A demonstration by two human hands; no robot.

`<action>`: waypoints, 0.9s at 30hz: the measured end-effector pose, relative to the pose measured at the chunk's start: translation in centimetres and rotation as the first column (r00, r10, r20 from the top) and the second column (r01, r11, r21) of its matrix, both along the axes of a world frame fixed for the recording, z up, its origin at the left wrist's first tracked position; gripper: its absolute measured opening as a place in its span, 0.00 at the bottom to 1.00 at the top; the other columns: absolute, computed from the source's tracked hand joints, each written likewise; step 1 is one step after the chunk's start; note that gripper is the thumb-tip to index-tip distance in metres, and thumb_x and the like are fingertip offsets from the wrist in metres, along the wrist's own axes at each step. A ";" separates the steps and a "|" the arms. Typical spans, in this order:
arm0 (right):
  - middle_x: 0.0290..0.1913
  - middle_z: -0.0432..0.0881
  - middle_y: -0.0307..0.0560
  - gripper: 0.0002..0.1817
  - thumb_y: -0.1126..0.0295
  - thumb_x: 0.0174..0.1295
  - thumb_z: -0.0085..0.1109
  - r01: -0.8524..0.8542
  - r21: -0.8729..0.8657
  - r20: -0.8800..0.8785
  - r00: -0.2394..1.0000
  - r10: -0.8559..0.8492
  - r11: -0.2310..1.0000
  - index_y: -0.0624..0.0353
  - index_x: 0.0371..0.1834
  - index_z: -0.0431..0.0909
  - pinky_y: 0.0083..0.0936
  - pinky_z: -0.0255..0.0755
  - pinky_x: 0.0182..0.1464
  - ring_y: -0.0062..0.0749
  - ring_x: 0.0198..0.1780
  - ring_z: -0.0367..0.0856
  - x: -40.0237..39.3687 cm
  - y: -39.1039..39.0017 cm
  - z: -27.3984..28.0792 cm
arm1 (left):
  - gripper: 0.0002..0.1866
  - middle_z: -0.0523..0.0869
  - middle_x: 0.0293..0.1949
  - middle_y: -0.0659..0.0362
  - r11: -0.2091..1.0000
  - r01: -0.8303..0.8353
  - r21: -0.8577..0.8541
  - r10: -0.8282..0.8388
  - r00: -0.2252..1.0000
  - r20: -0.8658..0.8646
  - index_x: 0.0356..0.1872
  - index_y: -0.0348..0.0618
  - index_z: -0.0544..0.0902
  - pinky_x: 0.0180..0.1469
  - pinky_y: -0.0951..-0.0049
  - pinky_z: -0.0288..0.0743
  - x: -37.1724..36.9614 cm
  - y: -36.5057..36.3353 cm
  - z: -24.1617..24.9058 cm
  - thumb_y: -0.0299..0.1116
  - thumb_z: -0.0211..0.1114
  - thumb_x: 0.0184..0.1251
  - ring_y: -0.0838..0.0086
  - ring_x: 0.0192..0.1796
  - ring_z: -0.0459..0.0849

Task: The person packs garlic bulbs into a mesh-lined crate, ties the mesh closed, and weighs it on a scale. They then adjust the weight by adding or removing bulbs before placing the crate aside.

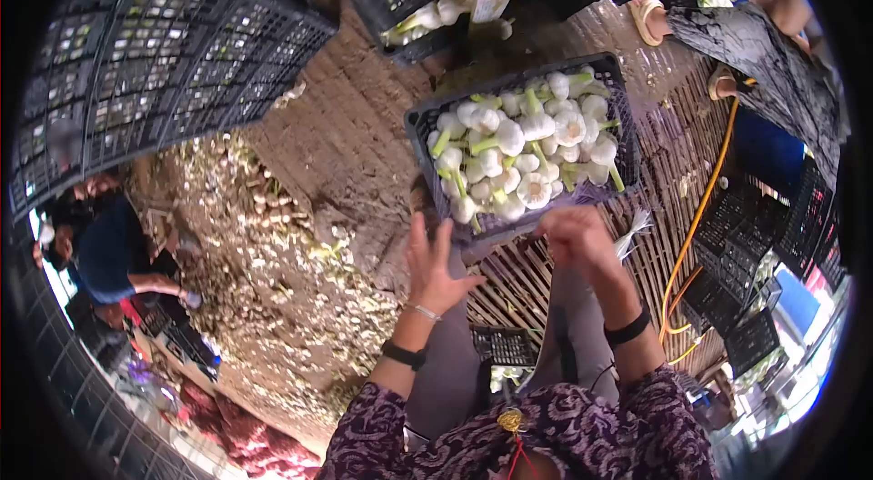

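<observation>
The left hand (pixel 435 273) spreads its fingers just short of the black crate (pixel 505 233), while the right hand (pixel 578 236) curls at its near rim; whether it grips anything I cannot tell. The crate lies directly ahead of both, heaped with white garlic bulbs (pixel 536 125) on short green stems. Beyond, another crate (pixel 436 45) also holds garlic.

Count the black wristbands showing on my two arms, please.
2: one black wristband on the arm behind the left hand, another behind the right hand. The patterned sleeves could hide more.
</observation>
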State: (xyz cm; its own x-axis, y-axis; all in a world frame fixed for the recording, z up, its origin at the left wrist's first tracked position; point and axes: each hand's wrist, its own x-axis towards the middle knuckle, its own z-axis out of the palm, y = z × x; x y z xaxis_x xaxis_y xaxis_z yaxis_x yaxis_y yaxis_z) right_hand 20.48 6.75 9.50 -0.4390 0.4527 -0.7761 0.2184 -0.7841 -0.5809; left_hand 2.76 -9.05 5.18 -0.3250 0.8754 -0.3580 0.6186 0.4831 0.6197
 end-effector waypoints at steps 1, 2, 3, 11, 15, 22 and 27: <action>0.12 0.67 0.36 0.06 0.72 0.56 0.54 -0.183 0.215 0.064 0.983 0.173 0.959 0.62 0.25 0.78 0.18 0.59 0.15 0.18 0.14 0.64 -0.7 -0.7 -0.4 | 0.53 0.45 0.67 0.39 0.984 0.130 -0.119 -0.128 0.992 0.020 0.65 0.50 0.58 0.64 0.45 0.50 0.5 1.5 -0.6 0.50 0.77 0.33 0.44 0.67 0.50; 0.13 0.69 0.38 0.06 0.72 0.55 0.54 -0.308 0.474 0.036 0.943 0.332 0.825 0.62 0.26 0.79 0.19 0.61 0.17 0.19 0.15 0.66 -1.1 -1.7 -1.5 | 0.58 0.38 0.68 0.39 0.981 0.190 0.046 -0.194 0.975 0.104 0.68 0.58 0.52 0.63 0.38 0.43 1.0 2.0 -3.0 0.52 0.77 0.30 0.41 0.68 0.46; 0.14 0.70 0.40 0.06 0.73 0.54 0.54 -0.391 0.689 0.070 0.874 0.481 0.610 0.63 0.27 0.80 0.20 0.63 0.19 0.21 0.16 0.68 -1.7 -2.6 -1.9 | 0.55 0.44 0.68 0.40 0.961 0.245 0.129 -0.257 0.963 0.083 0.67 0.57 0.54 0.61 0.37 0.44 2.1 3.6 -3.9 0.54 0.74 0.34 0.41 0.67 0.48; 0.22 0.78 0.43 0.18 0.59 0.61 0.51 -0.114 0.689 0.102 0.993 0.059 0.716 0.64 0.37 0.80 0.19 0.69 0.29 0.23 0.24 0.74 5.3 1.9 2.1 | 0.01 0.77 0.21 0.57 0.858 0.016 0.513 -0.189 0.939 0.286 0.19 0.42 0.77 0.36 0.64 0.64 5.7 10.2 -7.8 0.23 0.59 0.43 0.62 0.28 0.73; 0.47 0.76 0.50 0.25 0.57 0.62 0.47 0.285 0.930 0.040 0.548 -0.835 0.231 0.64 0.56 0.68 0.34 0.68 0.53 0.35 0.48 0.73 18.7 4.8 -2.2 | 0.04 0.77 0.27 0.53 0.724 0.320 0.611 -0.451 0.890 0.068 0.19 0.38 0.75 0.32 0.65 0.66 6.2 10.6 -5.3 0.18 0.56 0.39 0.60 0.29 0.74; 0.29 0.79 0.43 0.26 0.56 0.61 0.53 0.668 0.592 -0.437 0.736 -0.516 0.452 0.63 0.57 0.67 0.24 0.72 0.37 0.26 0.31 0.78 15.4 9.0 -10.1 | 0.09 0.76 0.46 0.48 0.774 0.258 0.579 -0.465 0.851 0.242 0.25 0.37 0.80 0.43 0.69 0.71 7.3 10.2 -5.2 0.17 0.57 0.39 0.62 0.42 0.76; 0.29 0.81 0.43 0.10 0.75 0.54 0.57 0.598 0.801 -0.598 0.800 0.055 0.013 0.65 0.39 0.76 0.17 0.69 0.28 0.23 0.28 0.78 6.7 9.3 -5.1 | 0.09 0.61 0.64 0.46 0.848 0.066 0.525 -0.320 0.854 0.410 0.23 0.41 0.83 0.42 0.74 0.71 8.3 12.4 -6.4 0.15 0.59 0.42 0.69 0.45 0.75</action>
State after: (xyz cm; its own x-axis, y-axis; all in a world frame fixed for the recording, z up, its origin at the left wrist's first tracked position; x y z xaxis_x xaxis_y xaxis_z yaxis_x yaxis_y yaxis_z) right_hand 27.15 16.05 4.43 -0.1206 0.7565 0.6427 -0.3242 0.5820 -0.7458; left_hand 11.02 3.34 -1.25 -0.0350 0.9976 0.0599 0.2405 -0.0497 0.9694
